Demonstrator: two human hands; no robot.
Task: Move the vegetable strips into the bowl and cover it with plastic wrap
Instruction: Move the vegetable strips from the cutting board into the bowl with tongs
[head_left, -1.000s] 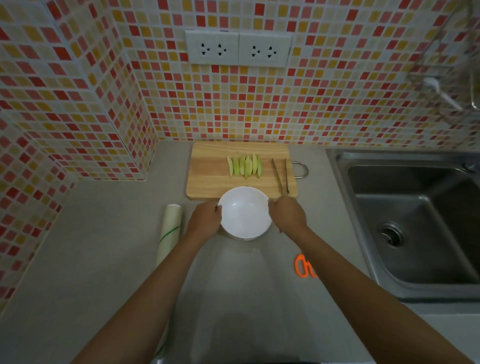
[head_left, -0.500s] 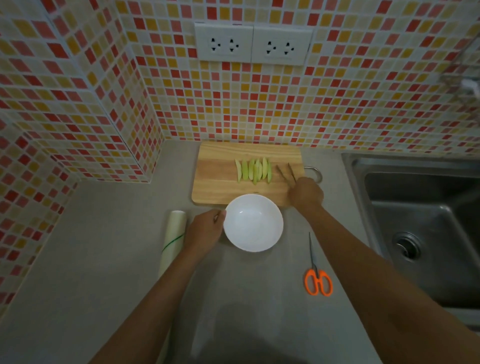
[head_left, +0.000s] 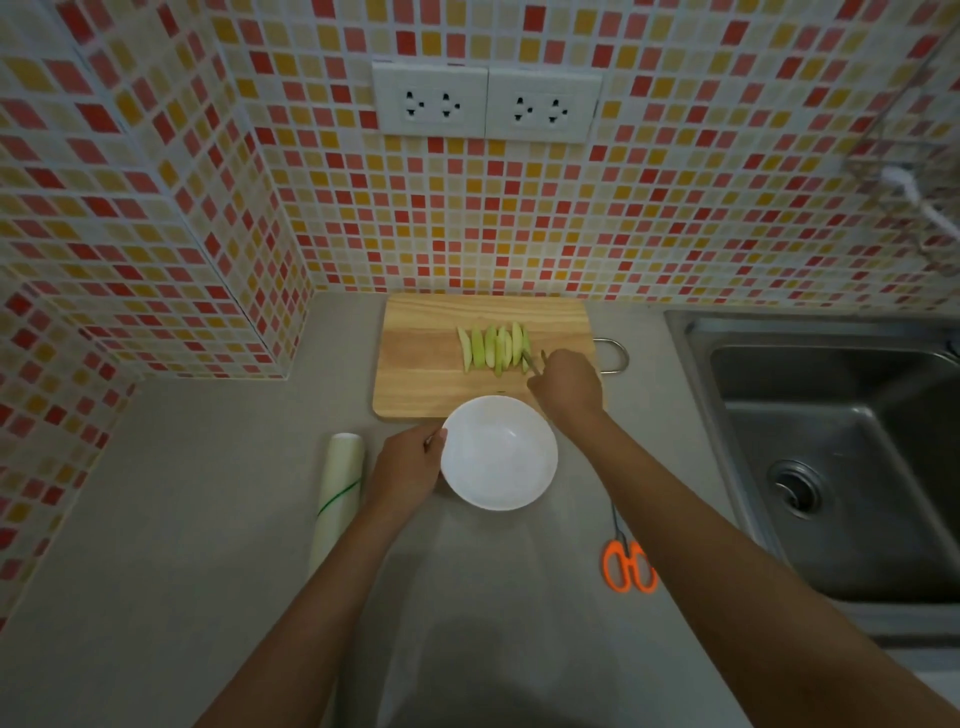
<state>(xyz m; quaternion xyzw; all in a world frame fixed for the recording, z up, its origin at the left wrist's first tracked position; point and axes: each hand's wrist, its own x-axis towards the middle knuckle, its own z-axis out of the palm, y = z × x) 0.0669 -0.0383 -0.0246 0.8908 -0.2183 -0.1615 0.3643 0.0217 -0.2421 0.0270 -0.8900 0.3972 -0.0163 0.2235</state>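
Countertop (head_left: 156, 519) grey, beneath mosaic-tiled walls (head_left: 519, 218), sink (head_left: 831, 467) right.

A pale wooden cutting board (head_left: 431, 364) shows grain and a matt face. The round white bowl (head_left: 500, 453) looks smooth and glossy. The grey counter (head_left: 208, 519) is matt; the steel sink (head_left: 831, 441) has a dull brushed sheen. Orange scissor handles (head_left: 629, 566) look plastic.

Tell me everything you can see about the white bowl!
The bowl is round, plain white and smooth, maybe ceramic or plastic. It is empty and stands upright on the grey counter, just in front of the wooden board. The left hand holds its left rim. The right forearm passes just beside its right edge.
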